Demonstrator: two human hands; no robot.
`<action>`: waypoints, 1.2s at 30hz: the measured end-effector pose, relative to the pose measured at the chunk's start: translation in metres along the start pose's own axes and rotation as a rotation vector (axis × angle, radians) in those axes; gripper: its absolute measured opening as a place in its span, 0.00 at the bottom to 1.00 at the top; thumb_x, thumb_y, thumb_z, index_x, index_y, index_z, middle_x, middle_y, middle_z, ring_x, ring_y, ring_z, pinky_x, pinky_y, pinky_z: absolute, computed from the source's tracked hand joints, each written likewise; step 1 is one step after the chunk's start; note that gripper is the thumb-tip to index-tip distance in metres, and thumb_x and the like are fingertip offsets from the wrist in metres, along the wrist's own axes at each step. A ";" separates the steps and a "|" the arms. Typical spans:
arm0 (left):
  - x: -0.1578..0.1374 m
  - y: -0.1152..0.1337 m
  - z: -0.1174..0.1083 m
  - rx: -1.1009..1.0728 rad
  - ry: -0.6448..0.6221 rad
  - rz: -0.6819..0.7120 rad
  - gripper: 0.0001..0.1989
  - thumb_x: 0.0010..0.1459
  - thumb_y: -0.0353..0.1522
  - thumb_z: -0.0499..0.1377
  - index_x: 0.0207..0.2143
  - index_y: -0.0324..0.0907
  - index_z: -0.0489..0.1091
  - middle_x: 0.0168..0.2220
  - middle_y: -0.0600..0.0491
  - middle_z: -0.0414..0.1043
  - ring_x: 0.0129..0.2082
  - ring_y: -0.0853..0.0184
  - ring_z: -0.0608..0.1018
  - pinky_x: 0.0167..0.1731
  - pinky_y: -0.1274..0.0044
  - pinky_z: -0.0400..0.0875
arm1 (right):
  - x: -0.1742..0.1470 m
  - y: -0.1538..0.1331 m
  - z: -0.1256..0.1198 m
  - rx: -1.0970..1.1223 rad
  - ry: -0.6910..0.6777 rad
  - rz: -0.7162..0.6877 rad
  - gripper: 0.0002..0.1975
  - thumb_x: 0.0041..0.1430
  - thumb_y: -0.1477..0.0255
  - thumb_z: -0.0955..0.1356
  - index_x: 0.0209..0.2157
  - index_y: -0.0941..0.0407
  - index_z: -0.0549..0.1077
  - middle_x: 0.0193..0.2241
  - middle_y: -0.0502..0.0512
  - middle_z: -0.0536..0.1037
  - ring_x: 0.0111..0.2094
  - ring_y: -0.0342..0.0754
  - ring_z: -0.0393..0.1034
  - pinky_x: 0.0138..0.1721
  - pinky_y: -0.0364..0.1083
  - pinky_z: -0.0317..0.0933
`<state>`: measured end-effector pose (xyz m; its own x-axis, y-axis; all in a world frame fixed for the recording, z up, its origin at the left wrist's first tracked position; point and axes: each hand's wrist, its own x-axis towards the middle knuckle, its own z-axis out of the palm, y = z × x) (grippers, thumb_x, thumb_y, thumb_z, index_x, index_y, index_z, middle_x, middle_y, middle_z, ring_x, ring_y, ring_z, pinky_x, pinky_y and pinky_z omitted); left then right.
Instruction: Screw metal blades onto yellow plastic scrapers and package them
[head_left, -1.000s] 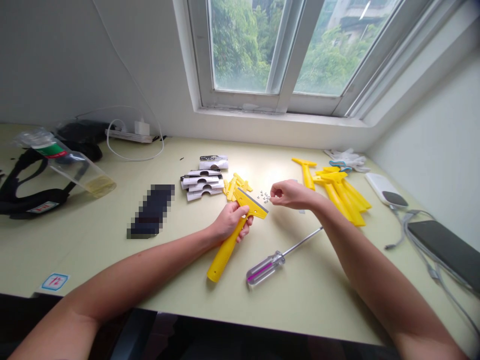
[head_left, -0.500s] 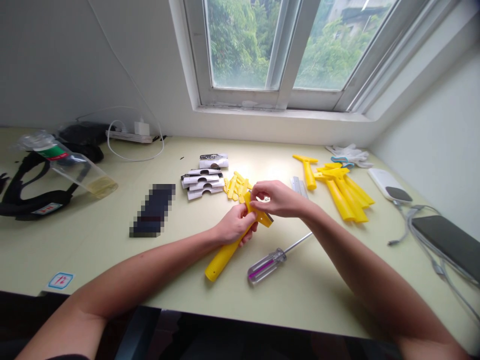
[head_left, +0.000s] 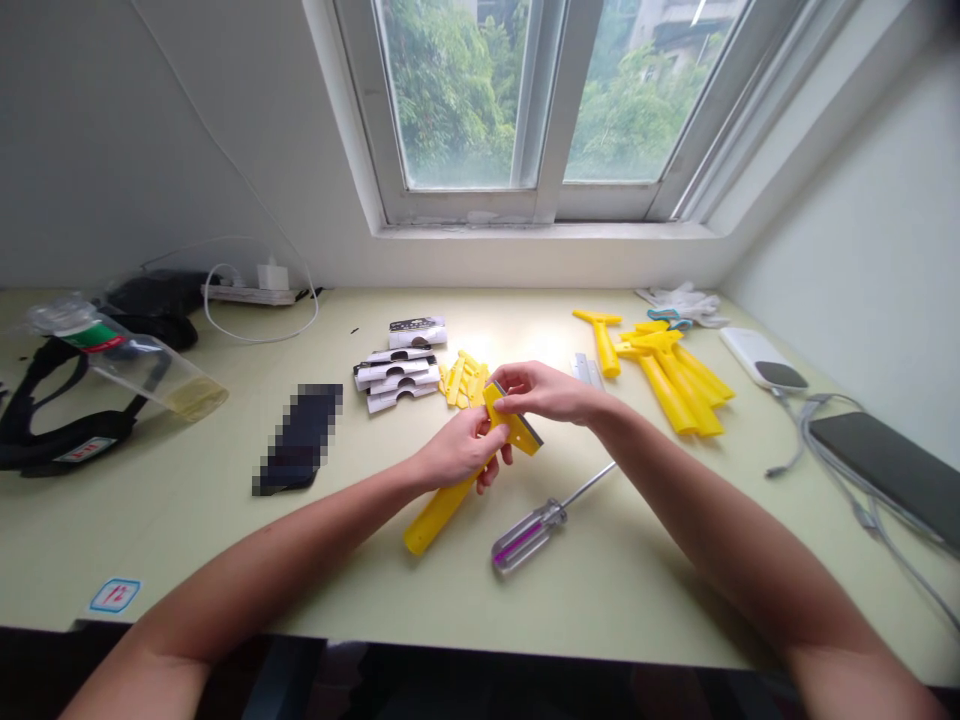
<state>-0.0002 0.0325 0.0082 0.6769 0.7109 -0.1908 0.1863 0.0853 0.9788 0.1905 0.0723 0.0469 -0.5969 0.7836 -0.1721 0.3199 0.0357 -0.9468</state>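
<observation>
A yellow scraper (head_left: 442, 510) with a dark blade along its head is held up at a tilt, its handle slanting down to the left. My left hand (head_left: 463, 450) is closed around the handle just below the head. At the blade edge, my right hand (head_left: 529, 390) pinches the head between thumb and fingers. Below them lies a screwdriver (head_left: 529, 535) with a clear and purple handle. Small yellow plastic pieces (head_left: 463, 380) sit just behind the hands. Flat metal blades (head_left: 586, 370) rest partly behind my right wrist.
Rolled white papers or sleeves (head_left: 397, 375) are stacked at the back middle. More yellow scraper handles (head_left: 679, 385) lie at the right, near white gloves (head_left: 682, 303). A power bank (head_left: 765, 360), cables and a dark phone (head_left: 885, 470) are far right; a plastic bottle (head_left: 142, 360) lies left.
The scraper head has turned so more of its flat face and blade edge show. My right fingers have flattened from a curled pinch onto the head. The view has shifted slightly.
</observation>
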 end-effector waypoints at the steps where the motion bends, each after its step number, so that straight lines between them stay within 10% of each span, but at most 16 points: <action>1: -0.001 0.003 -0.001 0.068 0.042 -0.001 0.16 0.64 0.43 0.51 0.43 0.38 0.62 0.29 0.51 0.71 0.15 0.73 0.71 0.14 0.79 0.68 | 0.000 0.000 0.000 -0.003 0.019 0.006 0.13 0.53 0.70 0.70 0.41 0.59 0.70 0.31 0.51 0.72 0.30 0.41 0.68 0.31 0.41 0.62; 7: -0.010 0.007 0.004 0.828 0.406 0.266 0.28 0.61 0.35 0.57 0.61 0.47 0.50 0.51 0.42 0.66 0.27 0.68 0.77 0.25 0.73 0.75 | 0.001 0.007 -0.003 -0.016 0.117 0.021 0.14 0.53 0.68 0.70 0.40 0.58 0.70 0.28 0.48 0.69 0.28 0.40 0.67 0.27 0.40 0.62; 15: -0.009 -0.007 0.004 1.465 0.405 0.506 0.08 0.63 0.26 0.52 0.43 0.41 0.68 0.60 0.41 0.60 0.37 0.62 0.79 0.27 0.73 0.78 | 0.003 0.012 -0.004 0.011 0.156 0.023 0.18 0.50 0.64 0.72 0.40 0.60 0.71 0.28 0.50 0.69 0.27 0.40 0.65 0.27 0.40 0.62; 29: -0.009 -0.008 -0.002 1.621 0.545 0.685 0.21 0.60 0.23 0.54 0.55 0.42 0.66 0.54 0.40 0.69 0.36 0.62 0.81 0.25 0.76 0.78 | -0.002 0.006 -0.009 0.297 0.098 0.009 0.15 0.50 0.68 0.72 0.40 0.61 0.77 0.38 0.56 0.77 0.34 0.41 0.70 0.34 0.40 0.65; 36: -0.009 -0.010 -0.002 1.626 0.526 0.645 0.19 0.61 0.23 0.52 0.54 0.41 0.68 0.53 0.38 0.68 0.37 0.60 0.81 0.23 0.76 0.78 | -0.006 0.001 -0.015 0.191 0.143 0.110 0.13 0.49 0.68 0.73 0.36 0.61 0.75 0.23 0.52 0.75 0.25 0.42 0.71 0.29 0.44 0.70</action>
<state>-0.0097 0.0268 0.0006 0.7066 0.5019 0.4989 0.6621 -0.7177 -0.2157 0.2055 0.0767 0.0509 -0.4516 0.8567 -0.2493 0.2244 -0.1613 -0.9610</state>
